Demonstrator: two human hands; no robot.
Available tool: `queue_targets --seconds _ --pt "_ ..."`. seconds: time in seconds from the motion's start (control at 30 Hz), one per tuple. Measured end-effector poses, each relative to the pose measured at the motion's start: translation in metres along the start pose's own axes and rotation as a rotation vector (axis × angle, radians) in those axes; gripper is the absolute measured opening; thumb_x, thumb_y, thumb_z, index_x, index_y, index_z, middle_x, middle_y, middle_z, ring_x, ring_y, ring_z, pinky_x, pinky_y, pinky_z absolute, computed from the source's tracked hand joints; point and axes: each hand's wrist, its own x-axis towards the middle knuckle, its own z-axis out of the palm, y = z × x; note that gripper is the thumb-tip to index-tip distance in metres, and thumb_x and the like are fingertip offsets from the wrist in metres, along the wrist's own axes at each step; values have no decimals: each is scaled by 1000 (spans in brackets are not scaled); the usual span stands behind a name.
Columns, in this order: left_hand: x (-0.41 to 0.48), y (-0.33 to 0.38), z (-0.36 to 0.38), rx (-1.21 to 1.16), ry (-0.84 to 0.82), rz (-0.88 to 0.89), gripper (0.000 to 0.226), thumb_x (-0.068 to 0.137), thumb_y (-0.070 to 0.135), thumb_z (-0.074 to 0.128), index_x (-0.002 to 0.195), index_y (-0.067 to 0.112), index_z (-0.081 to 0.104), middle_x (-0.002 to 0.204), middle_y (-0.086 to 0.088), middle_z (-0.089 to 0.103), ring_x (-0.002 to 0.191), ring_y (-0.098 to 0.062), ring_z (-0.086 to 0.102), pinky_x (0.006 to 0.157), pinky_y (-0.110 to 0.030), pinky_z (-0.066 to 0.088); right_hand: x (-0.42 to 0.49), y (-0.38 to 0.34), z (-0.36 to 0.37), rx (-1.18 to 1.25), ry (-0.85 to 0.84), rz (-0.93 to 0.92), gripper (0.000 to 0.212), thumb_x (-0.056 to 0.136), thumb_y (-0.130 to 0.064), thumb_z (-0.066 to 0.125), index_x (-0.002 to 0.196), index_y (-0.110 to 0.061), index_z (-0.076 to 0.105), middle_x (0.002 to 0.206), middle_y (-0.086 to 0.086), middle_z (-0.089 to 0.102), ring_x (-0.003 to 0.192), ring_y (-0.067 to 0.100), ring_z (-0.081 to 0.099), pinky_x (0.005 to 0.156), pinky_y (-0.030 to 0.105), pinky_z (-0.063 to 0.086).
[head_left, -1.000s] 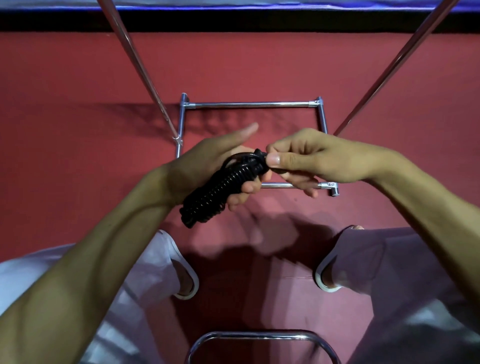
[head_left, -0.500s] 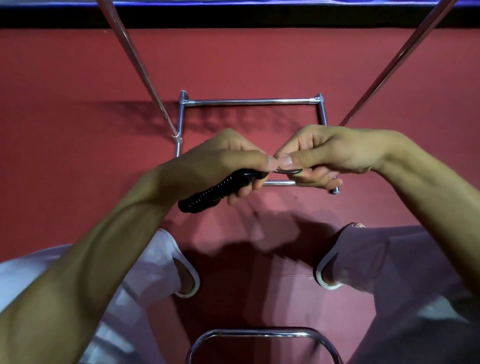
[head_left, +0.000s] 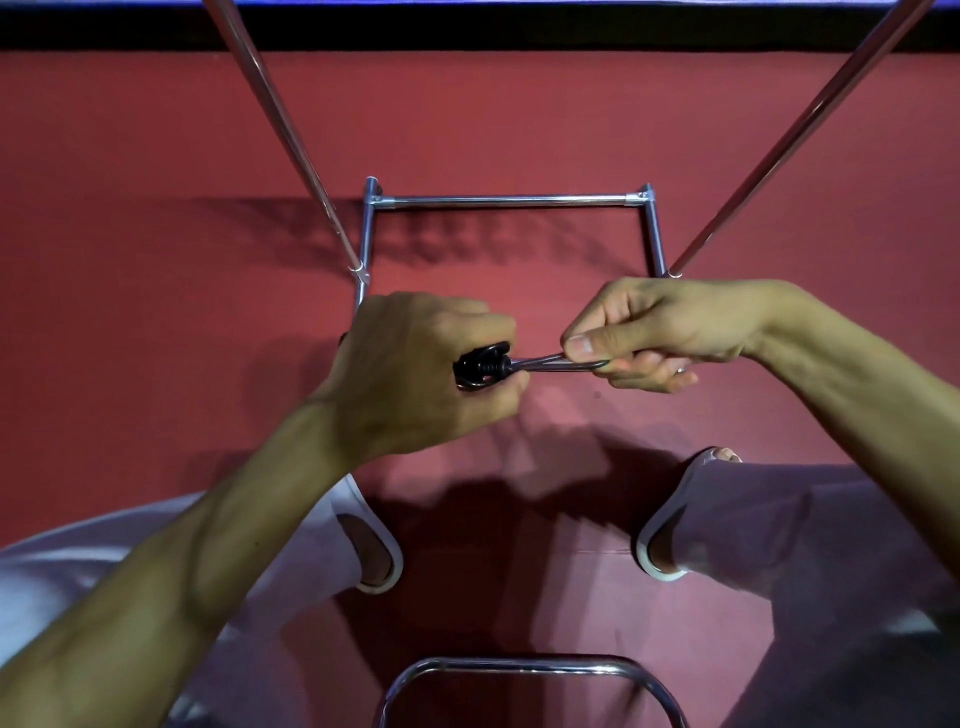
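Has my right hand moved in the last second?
Yes: the right hand shifted right along the frame, away from the left hand.

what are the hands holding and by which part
The left hand grips the black coiled cord round its body; the right hand pinches its thin loop end.

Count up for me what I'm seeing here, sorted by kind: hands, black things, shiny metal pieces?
2 bare hands: left hand, right hand
1 black coiled cable with thin loop end
2 slanted chrome poles
1 rectangular chrome tube frame
1 curved chrome tube
Total: 7
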Motion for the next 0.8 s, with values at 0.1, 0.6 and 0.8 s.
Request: queue_targets --seconds 0.1,0.6,0.8 --pt "1 -3 6 -15 -4 -58 35 83 52 58 75 17 59 65 3 55 60 -23 52 53 -36 41 0 0 -1 -56 63 -28 44 103 -27 56 65 -9 45 50 5 29 38 15 25 38 24 37" --pt "67 47 -29 -982 369 -369 13 87 0 72 76 7 74 65 0 67 59 -7 57 60 -22 47 -34 -74 23 28 921 -676 6 88 5 72 85 5 68 65 14 68 54 18 64 59 27 58" --pt "117 93 -60 -970 444 -282 7 86 1 76 84 7 73 77 -7 73 70 -8 65 67 -20 50 -99 -91 15 136 922 -692 7 88 -2 71 93 3 68 87 23 65 72 21 66 73 31 60"
